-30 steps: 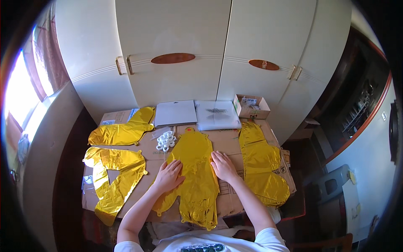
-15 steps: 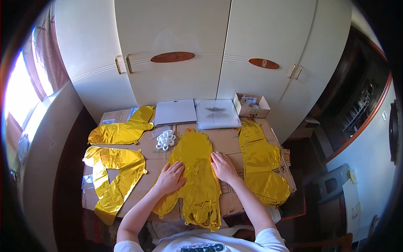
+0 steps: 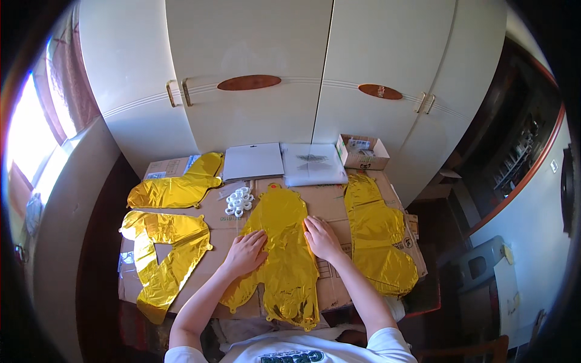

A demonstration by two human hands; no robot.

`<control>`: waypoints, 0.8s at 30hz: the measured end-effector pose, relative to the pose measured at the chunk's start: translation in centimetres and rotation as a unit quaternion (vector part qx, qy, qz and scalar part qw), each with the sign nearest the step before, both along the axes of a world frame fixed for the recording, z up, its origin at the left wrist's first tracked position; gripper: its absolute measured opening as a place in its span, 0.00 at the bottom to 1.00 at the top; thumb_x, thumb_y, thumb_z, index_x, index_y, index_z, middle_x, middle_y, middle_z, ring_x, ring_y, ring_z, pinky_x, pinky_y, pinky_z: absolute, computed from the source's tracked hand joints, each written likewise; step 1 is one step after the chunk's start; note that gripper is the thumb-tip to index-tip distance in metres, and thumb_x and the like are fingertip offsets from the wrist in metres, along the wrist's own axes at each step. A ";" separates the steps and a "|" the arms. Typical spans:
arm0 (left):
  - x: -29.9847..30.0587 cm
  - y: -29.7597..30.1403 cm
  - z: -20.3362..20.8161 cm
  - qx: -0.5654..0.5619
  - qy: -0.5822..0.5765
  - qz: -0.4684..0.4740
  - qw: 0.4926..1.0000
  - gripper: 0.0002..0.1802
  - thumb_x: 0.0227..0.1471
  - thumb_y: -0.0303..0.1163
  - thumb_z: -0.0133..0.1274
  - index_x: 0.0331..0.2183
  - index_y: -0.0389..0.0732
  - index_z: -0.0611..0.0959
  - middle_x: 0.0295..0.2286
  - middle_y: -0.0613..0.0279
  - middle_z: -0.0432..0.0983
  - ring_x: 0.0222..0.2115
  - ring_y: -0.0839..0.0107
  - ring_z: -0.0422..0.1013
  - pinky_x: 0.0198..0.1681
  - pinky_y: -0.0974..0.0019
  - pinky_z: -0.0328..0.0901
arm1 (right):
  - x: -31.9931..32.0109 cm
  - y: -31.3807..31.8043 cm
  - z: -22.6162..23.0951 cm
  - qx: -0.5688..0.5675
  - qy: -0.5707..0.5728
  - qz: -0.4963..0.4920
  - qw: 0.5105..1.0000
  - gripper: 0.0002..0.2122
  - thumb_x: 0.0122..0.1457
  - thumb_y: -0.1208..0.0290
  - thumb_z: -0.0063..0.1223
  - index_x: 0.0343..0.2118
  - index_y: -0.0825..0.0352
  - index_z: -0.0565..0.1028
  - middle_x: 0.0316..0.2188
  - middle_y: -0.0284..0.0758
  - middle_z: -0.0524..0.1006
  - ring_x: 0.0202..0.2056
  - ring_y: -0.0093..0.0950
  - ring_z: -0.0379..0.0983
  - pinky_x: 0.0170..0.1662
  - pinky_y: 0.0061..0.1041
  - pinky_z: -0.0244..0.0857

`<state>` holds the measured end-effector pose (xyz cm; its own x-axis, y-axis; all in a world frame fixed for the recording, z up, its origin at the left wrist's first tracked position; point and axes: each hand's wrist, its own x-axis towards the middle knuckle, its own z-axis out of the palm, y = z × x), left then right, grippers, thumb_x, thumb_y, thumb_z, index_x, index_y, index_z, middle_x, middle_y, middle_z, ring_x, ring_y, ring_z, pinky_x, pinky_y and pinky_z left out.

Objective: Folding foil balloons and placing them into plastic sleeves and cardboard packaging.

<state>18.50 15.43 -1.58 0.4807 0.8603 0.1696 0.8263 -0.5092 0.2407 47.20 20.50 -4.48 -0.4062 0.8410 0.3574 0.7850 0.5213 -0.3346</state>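
A flat gold foil balloon (image 3: 284,254) lies lengthwise in the middle of a cardboard-covered table (image 3: 330,202). My left hand (image 3: 246,253) rests palm down on its left side, fingers spread. On the balloon's right side lies my right hand (image 3: 321,238), also flat, near its edge. Neither hand grips anything. A small pile of white plastic rings (image 3: 238,201) sits just beyond my left hand.
More gold foil balloons lie around: one at the far left (image 3: 175,189), one at the near left (image 3: 163,260), one at the right (image 3: 378,233). White sheets (image 3: 253,161) and clear packets (image 3: 313,163) lie at the back, beside an open small cardboard box (image 3: 362,152). White wardrobe doors (image 3: 272,72) stand behind.
The middle balloon has slid slightly toward me under my hands; its lower end now hangs further over the table's near edge. Both hands stay flat on it.
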 end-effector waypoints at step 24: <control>-1.1 5.6 -1.5 -0.015 -0.183 0.166 0.969 0.13 0.53 0.33 0.49 0.38 0.36 0.80 0.33 0.50 0.77 0.31 0.56 0.76 0.38 0.57 0.72 | -1.8 2.7 0.3 -0.028 0.033 -0.006 0.999 0.22 0.64 0.62 0.44 0.57 0.71 0.67 0.58 0.44 0.67 0.59 0.41 0.61 0.62 0.36 0.56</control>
